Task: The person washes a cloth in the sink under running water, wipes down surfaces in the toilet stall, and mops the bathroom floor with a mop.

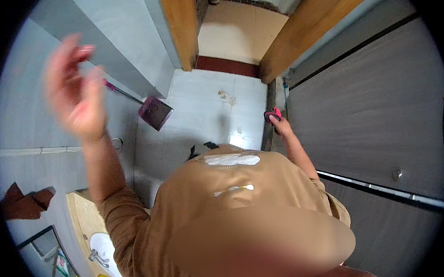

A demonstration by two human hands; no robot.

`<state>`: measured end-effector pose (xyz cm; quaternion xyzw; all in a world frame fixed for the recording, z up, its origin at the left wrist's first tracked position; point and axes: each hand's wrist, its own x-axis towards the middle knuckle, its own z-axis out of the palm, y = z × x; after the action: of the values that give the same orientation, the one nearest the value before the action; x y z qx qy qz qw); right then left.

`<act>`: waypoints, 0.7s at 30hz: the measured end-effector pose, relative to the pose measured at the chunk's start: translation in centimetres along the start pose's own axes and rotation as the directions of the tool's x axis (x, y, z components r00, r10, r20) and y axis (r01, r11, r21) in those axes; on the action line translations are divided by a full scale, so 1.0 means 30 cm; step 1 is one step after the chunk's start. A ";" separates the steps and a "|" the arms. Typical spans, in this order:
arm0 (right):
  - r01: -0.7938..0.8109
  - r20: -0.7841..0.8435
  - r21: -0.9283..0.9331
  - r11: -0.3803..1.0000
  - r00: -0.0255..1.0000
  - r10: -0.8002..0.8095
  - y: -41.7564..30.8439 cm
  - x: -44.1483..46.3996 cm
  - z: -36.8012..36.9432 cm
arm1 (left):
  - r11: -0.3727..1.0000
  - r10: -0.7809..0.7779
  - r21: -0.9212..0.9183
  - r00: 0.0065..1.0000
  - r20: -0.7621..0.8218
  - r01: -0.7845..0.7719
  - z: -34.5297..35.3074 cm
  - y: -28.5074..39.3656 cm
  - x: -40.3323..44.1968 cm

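Note:
My left hand is raised at the upper left, smeared by motion. Its fingers are curved and apart, and I see nothing in them. Beyond it, a long-handled purple dustpan stands against the grey wall, its pink handle end partly behind the hand. Low on the right, my right hand is closed around a rounded pink-and-black object. It is beside the dark ledge at the foot of the grey panels; its exact kind is too small to make out. Brown crumbs lie on the pale tiled floor.
Ahead is a wooden-framed doorway with a dark red threshold. Dark grey panels line the right side. A white washbasin with a tap stands at the lower left, near a brown cloth on the wall.

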<state>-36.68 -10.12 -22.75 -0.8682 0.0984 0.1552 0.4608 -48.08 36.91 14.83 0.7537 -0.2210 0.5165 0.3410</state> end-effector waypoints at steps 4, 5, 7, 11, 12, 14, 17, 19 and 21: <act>-0.196 0.155 0.281 0.939 0.975 0.157 0.008 0.101 -0.086 | 0.491 -0.866 0.025 0.485 0.120 0.871 0.213 -0.356 -0.483; -0.245 0.158 0.345 0.906 0.967 0.201 -0.012 0.113 -0.093 | 0.432 -0.901 0.140 0.419 0.113 0.891 0.230 -0.425 -0.639; -0.292 0.152 0.277 0.915 0.954 0.259 -0.003 0.183 -0.111 | 0.354 -0.925 0.221 0.305 0.226 0.909 0.212 -0.593 -1.048; -0.131 0.026 -0.126 0.983 0.991 0.135 0.078 0.387 -0.088 | -0.381 -0.897 0.060 -0.384 0.219 0.923 0.208 -0.568 -1.212; -0.029 0.005 -0.224 0.974 0.999 0.031 0.125 0.445 -0.073 | -0.423 -0.878 0.071 -0.428 0.215 0.903 0.203 -0.599 -1.233; -0.052 -0.038 -0.188 0.981 0.998 0.046 -0.120 0.440 -0.069 | -0.497 -0.838 0.087 -0.504 0.210 0.863 0.199 -0.715 -1.272; -0.004 -0.179 -0.168 0.986 0.983 -0.026 -0.232 0.581 -0.033 | -0.506 -0.807 0.268 -0.560 0.187 0.820 0.243 -0.945 -1.290; 0.041 -0.307 -0.351 0.935 0.939 -0.157 -0.254 0.668 -0.015 | -0.517 -0.788 0.257 -0.571 0.231 0.817 0.284 -1.073 -1.269; -0.003 -0.345 -0.320 0.948 0.932 -0.113 -0.314 0.757 -0.015 | -0.412 -0.793 0.354 -0.521 0.316 0.840 0.358 -1.223 -1.184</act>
<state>-12.46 -5.89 -23.44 -0.9466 0.1301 -0.0053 0.2950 -29.28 52.83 -31.19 0.6590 0.4174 -0.2260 0.5834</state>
